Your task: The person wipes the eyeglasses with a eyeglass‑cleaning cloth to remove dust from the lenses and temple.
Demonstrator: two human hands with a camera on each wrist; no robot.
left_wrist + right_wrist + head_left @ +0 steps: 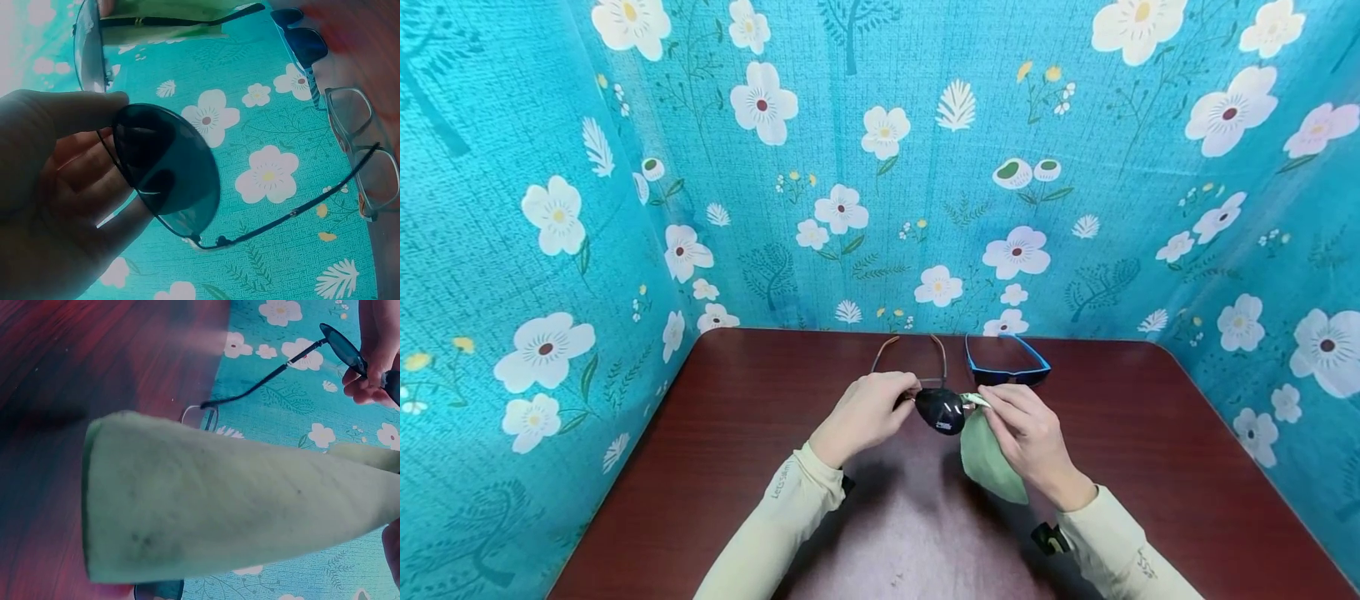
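The left hand (pixel 868 414) pinches the dark sunglasses (pixel 940 411) near their bridge, thumb against bent fingers, and they are above the worktop (pixel 737 433). The right hand (pixel 1026 429) has its fingers closed on the green cloth (pixel 992 462), which hangs beside these sunglasses. Behind, on the worktop, lie clear glasses (pixel 353 109) and, near them, blue sunglasses (pixel 1011 375).

Table (pixel 700 467), with passage left of the left hand (pixel 867 412) and right of the right hand (pixel 1028 432); between them, the dark sunglasses (pixel 940 412) and hanging green cloth (pixel 991 460) block the way; far obstacles: spectacles (pixel 360 145), blue-framed sunglasses (pixel 1013 377), floral curtain (pixel 880 212)
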